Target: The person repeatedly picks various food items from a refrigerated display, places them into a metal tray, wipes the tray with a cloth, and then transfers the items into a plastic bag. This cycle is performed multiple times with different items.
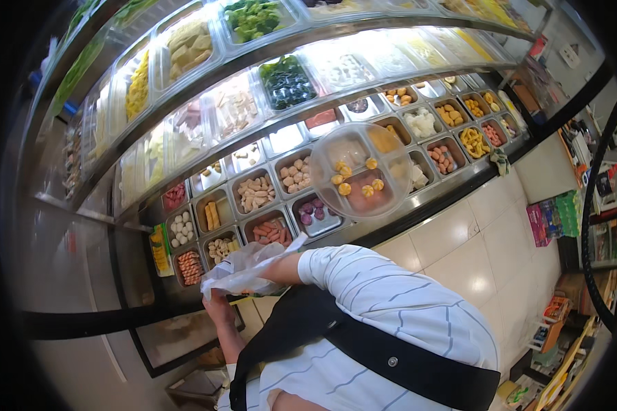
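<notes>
My left hand (219, 307) grips the edge of a thin translucent plastic bag (254, 264) near the counter's front edge. My right forearm (284, 269) reaches to the bag, and the bag's folds hide my right hand. Beneath and beyond the bag are metal trays of sausages (272, 232), sliced pale pieces (222, 249) and red-and-white striped rolls (190, 267). To the right, a round clear plastic bowl (334, 203) rests over several trays. Yellow-and-white balls (344, 189) show in it. Purple balls (312, 210) lie in a tray beside the bowl.
Lit shelves above the counter hold clear tubs of dark leafy greens (286, 82), broccoli (252, 19) and other food. A metal shelf rail (267, 126) crosses above the trays. A cloth (500, 162) hangs at the counter's right edge. Tiled floor (457, 251) lies to the right.
</notes>
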{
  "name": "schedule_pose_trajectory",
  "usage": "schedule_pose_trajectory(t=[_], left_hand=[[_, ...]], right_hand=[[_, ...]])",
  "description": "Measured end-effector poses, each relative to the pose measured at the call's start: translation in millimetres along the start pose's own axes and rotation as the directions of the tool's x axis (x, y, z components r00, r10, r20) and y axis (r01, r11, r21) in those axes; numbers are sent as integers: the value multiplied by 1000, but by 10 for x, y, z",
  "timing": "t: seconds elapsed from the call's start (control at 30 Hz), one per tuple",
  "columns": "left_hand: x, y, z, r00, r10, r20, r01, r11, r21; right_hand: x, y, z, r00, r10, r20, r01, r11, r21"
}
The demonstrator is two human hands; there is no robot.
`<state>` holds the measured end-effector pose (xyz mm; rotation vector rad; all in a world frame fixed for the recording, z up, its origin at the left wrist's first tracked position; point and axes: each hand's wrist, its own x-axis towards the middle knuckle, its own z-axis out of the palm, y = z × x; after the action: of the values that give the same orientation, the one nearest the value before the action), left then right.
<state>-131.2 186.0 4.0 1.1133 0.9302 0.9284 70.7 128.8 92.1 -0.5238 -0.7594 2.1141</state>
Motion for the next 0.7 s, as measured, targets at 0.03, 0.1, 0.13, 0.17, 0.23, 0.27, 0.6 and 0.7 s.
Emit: schedule_pose_trajectory(t=[0.03,0.1,0.13,0.17,0.23,0.27,0.6,0.7], left_hand=[[-18,-7,-23,1000,5,3,-5,1000,-29],[-43,-34,-53,1000,12,-12,-12,1000,12],[-52,-39,-67,1000,-5,-16,5,1000,-16],[-59,-47,-79,999,6,-33,-6,1000,1],[-62,-60,-90,999,-8,-45,6,998,-58],[-61,-64,-95,999,-5,-49,1,997,-77],[-34,-90,-145,992,-39,-120,29,996,-85],[-30,-127,-190,984,-85,-158,65,990,-126]], right_hand=[[31,3,-6,1000,22,9,-22,999,44],[77,26,-22,998,55,23,-58,991,123],[108,33,-30,997,75,33,-80,981,176],[127,41,-50,995,92,40,-99,969,228],[168,53,-83,989,131,70,-148,906,397],[185,56,-103,984,153,91,-178,837,518],[276,67,-182,921,280,271,-272,-37,962],[278,61,-179,915,290,281,-258,-114,959]])
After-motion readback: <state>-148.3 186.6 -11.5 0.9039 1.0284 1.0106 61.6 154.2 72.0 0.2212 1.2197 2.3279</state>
